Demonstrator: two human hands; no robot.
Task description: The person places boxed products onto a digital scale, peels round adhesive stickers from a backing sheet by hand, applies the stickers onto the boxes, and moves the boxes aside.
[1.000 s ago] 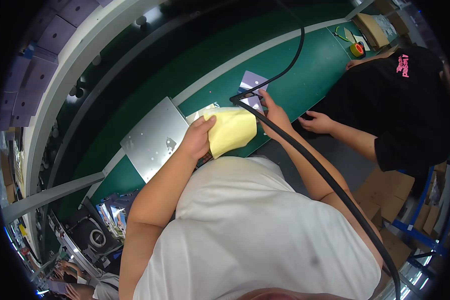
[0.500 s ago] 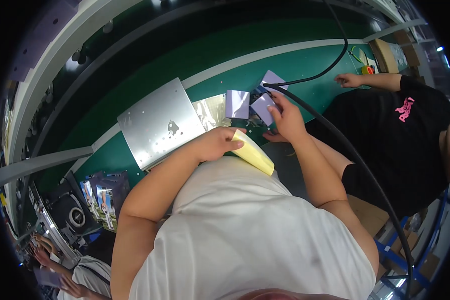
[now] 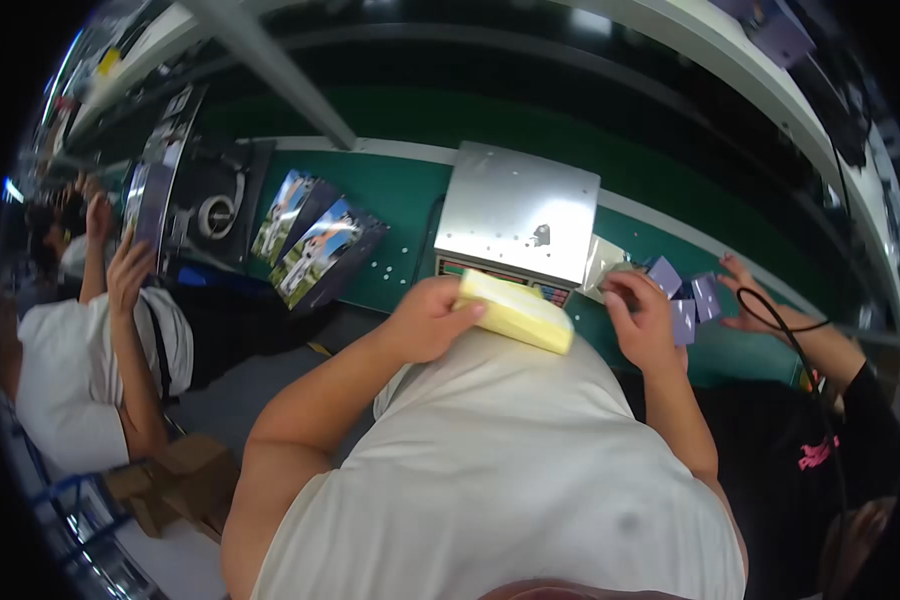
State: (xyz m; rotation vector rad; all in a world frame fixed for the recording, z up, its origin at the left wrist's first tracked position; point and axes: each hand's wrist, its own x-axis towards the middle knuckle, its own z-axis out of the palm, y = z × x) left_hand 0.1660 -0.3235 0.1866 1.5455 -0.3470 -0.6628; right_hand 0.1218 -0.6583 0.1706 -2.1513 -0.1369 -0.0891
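My left hand (image 3: 432, 320) is closed on one end of a curved yellow paper sheet (image 3: 522, 315), thumb on top. The sheet lies across the front of my white shirt, its far end pointing right. My right hand (image 3: 642, 318) is off to the right with loosely bent fingers, thumb and forefinger apart, and nothing visible between them. Beside it are a clear plastic bag (image 3: 600, 262) and several small purple boxes (image 3: 706, 297). A co-worker's hand (image 3: 745, 295) reaches in by these boxes from the right.
A silver-topped scale (image 3: 515, 215) stands on the green bench ahead. Printed picture boxes (image 3: 320, 245) lie left of it, with small white dots scattered nearby. At far left another person holds a purple box (image 3: 150, 205). A black cable (image 3: 800, 340) hangs at right.
The view has swung left. My right hand has come away from the purple box it touched and moved toward the plastic bag. My left hand still holds the yellow sheet.
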